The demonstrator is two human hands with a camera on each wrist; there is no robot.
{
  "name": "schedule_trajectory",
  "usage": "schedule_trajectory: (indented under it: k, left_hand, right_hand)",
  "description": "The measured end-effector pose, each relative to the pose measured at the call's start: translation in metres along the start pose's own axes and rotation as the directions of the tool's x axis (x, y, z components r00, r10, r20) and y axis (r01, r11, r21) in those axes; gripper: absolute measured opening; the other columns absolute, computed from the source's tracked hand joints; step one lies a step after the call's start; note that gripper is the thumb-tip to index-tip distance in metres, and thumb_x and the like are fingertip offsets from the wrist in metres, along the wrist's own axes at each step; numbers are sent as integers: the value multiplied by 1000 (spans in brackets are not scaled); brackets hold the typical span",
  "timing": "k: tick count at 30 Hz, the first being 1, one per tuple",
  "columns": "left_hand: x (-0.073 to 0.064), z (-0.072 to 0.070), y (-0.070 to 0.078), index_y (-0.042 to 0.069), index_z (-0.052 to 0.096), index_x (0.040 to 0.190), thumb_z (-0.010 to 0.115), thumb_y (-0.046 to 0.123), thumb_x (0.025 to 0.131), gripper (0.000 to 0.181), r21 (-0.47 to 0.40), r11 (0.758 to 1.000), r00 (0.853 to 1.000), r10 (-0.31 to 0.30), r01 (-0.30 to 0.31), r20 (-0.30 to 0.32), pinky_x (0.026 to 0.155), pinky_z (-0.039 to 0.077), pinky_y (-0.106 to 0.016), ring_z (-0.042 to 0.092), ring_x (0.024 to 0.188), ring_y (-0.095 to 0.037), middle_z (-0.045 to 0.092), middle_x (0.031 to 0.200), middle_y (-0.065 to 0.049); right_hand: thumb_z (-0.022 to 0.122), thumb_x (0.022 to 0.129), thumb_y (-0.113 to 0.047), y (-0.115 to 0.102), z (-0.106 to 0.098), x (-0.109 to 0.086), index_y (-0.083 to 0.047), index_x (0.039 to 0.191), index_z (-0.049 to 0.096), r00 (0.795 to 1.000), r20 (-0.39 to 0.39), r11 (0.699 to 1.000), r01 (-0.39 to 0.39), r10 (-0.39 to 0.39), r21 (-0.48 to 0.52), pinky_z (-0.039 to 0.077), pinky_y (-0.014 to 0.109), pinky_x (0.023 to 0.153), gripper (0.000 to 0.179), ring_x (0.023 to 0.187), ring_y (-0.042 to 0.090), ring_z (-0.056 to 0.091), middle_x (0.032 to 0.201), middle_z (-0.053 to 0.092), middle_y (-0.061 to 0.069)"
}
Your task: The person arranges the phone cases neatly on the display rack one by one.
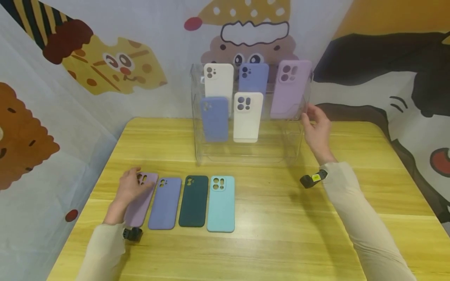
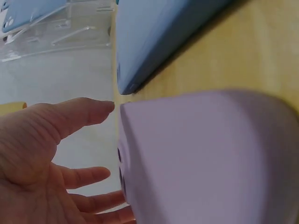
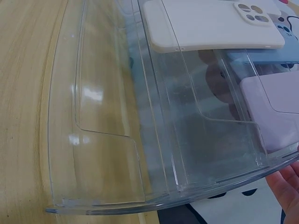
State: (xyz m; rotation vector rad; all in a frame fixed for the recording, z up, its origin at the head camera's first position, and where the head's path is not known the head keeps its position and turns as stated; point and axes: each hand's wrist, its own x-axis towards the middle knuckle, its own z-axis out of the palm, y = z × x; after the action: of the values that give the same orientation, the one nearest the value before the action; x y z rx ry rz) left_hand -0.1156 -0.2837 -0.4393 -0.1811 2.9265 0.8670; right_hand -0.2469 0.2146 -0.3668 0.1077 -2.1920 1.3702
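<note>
A yellow label is fixed to the black device at the right wrist; its print is too small to read. The left arm extends forward over the table, with the left hand palm down, open, thumb apart from the fairly straight fingers. This hand is over the camera-hole end of the light purple case, the leftmost of four lying in a row; the thumb is just beside one corner, contact uncertain. To that case's right lie a blue-violet case, a dark green case and a turquoise case, well apart from the right hand. The right arm reaches further out, that hand gripping the right side edge of the clear stand, thumb and fingers bent about it, beside the upright lilac case.
</note>
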Motion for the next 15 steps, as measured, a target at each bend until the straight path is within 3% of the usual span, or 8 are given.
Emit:
schedule_trajectory:
  k: [5,15]
  left_hand:
    - [1,0,-2,-21,28,132,67,21,82,75,31,997,997,-75,74,34,93,36,-66,32,114,-59,34,124,-45]
    - [1,2,1,-18,27,135,69,27,79,83,57,993,992,-108,105,66,86,41,-65,34,111,-56,33,125,-43]
  right_hand:
    - [54,92,-1,9,0,2,6,117,59,1000,-8,1000,8,-8,4,50,8,71,26,86,-1,53,110,62,20]
    - [52,92,1,-3,0,-2,10,116,58,1000,-4,1000,11,-11,0,49,6,70,26,84,1,53,109,61,24]
